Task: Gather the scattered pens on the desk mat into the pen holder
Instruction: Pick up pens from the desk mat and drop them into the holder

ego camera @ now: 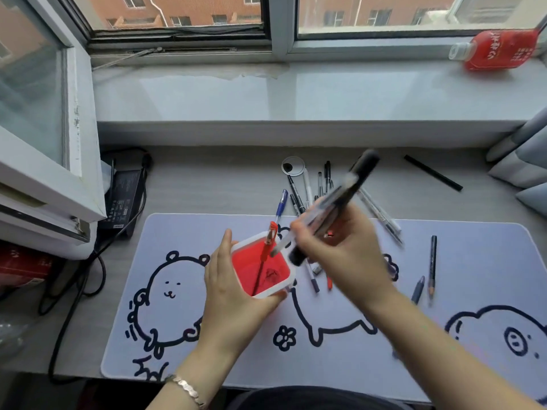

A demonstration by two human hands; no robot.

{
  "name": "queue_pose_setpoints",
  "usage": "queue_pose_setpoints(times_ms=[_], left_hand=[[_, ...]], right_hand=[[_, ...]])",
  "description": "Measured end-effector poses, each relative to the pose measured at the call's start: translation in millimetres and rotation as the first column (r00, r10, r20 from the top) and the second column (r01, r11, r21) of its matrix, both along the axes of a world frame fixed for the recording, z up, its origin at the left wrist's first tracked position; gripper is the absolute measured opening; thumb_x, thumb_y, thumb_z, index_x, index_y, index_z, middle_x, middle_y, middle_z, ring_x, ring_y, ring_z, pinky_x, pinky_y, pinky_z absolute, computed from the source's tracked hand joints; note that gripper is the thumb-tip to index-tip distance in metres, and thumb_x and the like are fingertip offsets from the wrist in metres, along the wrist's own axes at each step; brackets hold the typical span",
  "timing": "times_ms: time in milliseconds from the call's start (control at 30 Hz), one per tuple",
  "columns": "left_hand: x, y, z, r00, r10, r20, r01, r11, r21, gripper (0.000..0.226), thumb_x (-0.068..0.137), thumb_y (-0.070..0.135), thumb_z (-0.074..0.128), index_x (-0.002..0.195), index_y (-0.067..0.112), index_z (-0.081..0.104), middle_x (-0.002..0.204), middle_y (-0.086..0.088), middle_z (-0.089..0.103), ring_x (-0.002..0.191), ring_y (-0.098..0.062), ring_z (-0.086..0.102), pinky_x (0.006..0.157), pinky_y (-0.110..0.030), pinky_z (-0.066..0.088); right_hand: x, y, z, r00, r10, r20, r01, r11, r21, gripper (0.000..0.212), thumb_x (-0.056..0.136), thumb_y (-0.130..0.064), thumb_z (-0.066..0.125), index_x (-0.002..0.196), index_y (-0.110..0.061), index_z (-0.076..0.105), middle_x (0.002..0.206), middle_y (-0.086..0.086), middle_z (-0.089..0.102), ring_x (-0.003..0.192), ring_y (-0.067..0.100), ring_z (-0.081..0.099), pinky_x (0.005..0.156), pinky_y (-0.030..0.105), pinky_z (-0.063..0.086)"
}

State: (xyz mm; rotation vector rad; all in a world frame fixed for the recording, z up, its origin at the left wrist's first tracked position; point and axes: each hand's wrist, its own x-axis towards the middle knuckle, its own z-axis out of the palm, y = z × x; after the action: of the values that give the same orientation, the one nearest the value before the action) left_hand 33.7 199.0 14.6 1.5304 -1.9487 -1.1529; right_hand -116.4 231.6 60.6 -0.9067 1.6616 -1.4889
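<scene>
Right hand (340, 250) clenched round bundle of pens (334, 207), tips over red pen holder (260, 269). Left hand (233, 291) wraps holder on desk mat (355, 359). Pens look light, stiff, slick; mid-barrel grip best. More pens (310, 187) lie scattered on table (207, 179).

Your one head camera looks forward and down, close over the desk mat (355, 365); the window (266, 13) is at twelve o'clock.
</scene>
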Motion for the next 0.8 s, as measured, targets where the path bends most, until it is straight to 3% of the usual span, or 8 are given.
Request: queue_pose_setpoints(times_ms=[100, 167, 333, 400, 500, 633, 667, 800], left_hand=[[-8.6, 3.2, 0.6, 0.999, -0.037, -0.016, 0.037, 0.999, -0.006, 0.117, 0.056, 0.03, 0.086, 0.143, 0.033, 0.008, 0.127, 0.023, 0.022, 0.114, 0.014, 0.014, 0.1, -0.019, 0.018], [-8.9, 2.4, -3.6, 0.999, -0.033, -0.012, 0.033, 0.999, -0.028, 0.116, 0.055, 0.03, 0.086, 0.143, 0.033, 0.01, 0.132, 0.019, 0.026, 0.121, 0.009, 0.017, 0.101, -0.02, 0.018], [8.1, -4.8, -10.6, 0.995, 0.093, -0.035, -0.092, 0.995, 0.041, 0.118, 0.054, 0.03, 0.087, 0.143, 0.034, 0.01, 0.139, 0.011, 0.03, 0.134, -0.011, 0.023, 0.106, -0.028, 0.024], [17.7, -8.0, -10.4, 0.991, 0.127, -0.031, -0.126, 0.991, 0.035, 0.118, 0.055, 0.026, 0.086, 0.144, 0.033, 0.008, 0.142, 0.006, 0.031, 0.133, -0.012, 0.024, 0.105, -0.028, 0.023], [28.0, -11.1, -9.0, 0.986, 0.162, -0.027, -0.161, 0.986, 0.032, 0.119, 0.055, 0.025, 0.087, 0.144, 0.033, 0.008, 0.14, 0.009, 0.031, 0.134, -0.011, 0.024, 0.106, -0.03, 0.023], [35.8, -12.4, -6.0, 0.981, 0.192, -0.041, -0.19, 0.981, 0.047, 0.118, 0.055, 0.023, 0.087, 0.144, 0.033, 0.008, 0.126, 0.018, 0.03, 0.133, -0.011, 0.024, 0.102, -0.026, 0.023], [37.3, -12.8, -5.1, 0.979, 0.198, -0.044, -0.196, 0.979, 0.052, 0.118, 0.055, 0.024, 0.086, 0.143, 0.034, 0.008, 0.127, 0.019, 0.029, 0.134, -0.01, 0.023, 0.103, -0.027, 0.023], [42.0, -15.0, -5.2, 0.974, 0.22, -0.046, -0.216, 0.973, 0.077, 0.119, 0.054, 0.03, 0.087, 0.143, 0.036, 0.008, 0.127, 0.021, 0.028, 0.135, -0.009, 0.021, 0.103, -0.028, 0.024]], right_hand=[[22.9, -1.6, -20.0, 0.981, 0.133, -0.141, -0.116, 0.985, 0.127, 0.03, 0.068, -0.013, 0.078, 0.09, -0.02, 0.06, 0.08, -0.004, 0.067, 0.08, 0.011, 0.064, 0.071, 0.026, 0.054], [27.0, 1.9, -28.6, 0.965, 0.198, -0.172, -0.172, 0.973, 0.153, 0.035, 0.067, -0.019, 0.079, 0.098, -0.02, 0.062, 0.084, -0.01, 0.067, 0.087, 0.006, 0.063, 0.073, 0.024, 0.054], [3.8, 5.0, -40.8, 0.958, 0.078, -0.277, -0.048, 0.992, 0.113, 0.029, 0.077, -0.042, 0.063, 0.096, -0.02, 0.064, 0.081, -0.011, 0.064, 0.081, 0.007, 0.061, 0.066, 0.013, 0.045], [-10.7, -1.4, -65.7, 0.936, 0.063, -0.345, 0.043, 0.956, 0.291, 0.025, 0.085, -0.032, 0.059, 0.101, -0.014, 0.063, 0.081, -0.005, 0.062, 0.078, 0.011, 0.059, 0.07, 0.02, 0.046], [-14.3, -18.8, -106.4, 0.805, 0.34, -0.487, 0.03, 0.795, 0.605, 0.03, 0.09, -0.024, 0.052, 0.115, -0.008, 0.052, 0.099, 0.007, 0.062, 0.092, 0.024, 0.058, 0.075, 0.033, 0.045], [4.1, -46.7, -124.8, 0.588, 0.583, -0.561, 0.072, 0.653, 0.754, 0.03, 0.085, 0.002, 0.044, 0.115, -0.001, 0.041, 0.112, 0.02, 0.057, 0.099, 0.037, 0.057, 0.068, 0.036, 0.04], [7.2, -53.7, -125.2, 0.585, 0.593, -0.553, 0.068, 0.643, 0.763, 0.033, 0.084, 0.005, 0.042, 0.117, 0.001, 0.039, 0.112, 0.022, 0.057, 0.098, 0.038, 0.058, 0.068, 0.037, 0.041], [11.4, -88.5, -122.3, 0.865, 0.362, -0.347, -0.001, 0.693, 0.721, 0.032, 0.089, -0.003, 0.043, 0.118, 0.009, 0.036, 0.107, 0.025, 0.055, 0.087, 0.033, 0.054, 0.059, 0.03, 0.034]])
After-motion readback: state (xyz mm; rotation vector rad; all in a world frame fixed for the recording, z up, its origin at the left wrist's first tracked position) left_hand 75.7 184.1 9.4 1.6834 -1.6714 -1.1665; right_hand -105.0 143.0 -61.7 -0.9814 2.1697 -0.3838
